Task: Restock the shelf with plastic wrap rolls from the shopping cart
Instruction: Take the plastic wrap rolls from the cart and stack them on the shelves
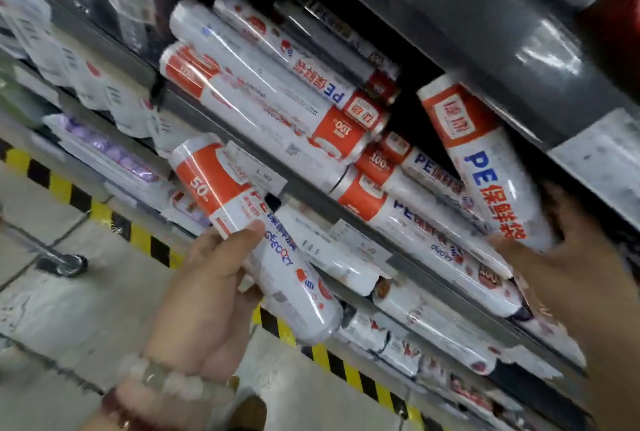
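The left hand (207,292) has its fingers wrapped around a 50 m roll (252,240), held out in front of the shelf edge (311,195) rather than on it. At 3 o'clock from it, the right hand (568,257) cups the bottom end of a second roll (485,160), fingers spread narrow around it, and that roll stands steeply tilted in the gap between the stack (277,84) and the shelf above (485,32). The stack itself is loose and lies slantwise, several rolls resting on one another with ends past the lip. The likely trouble: the tilted roll, slick in its film, slips from a grip that holds only its end, or its top end knocks the stack at 10 o'clock and sets round rolls rolling off the shelf. The left roll, gripped at mid-length, looks safer, though pushing it in one-handed could dislodge the front row. The cart is not clearly in view.
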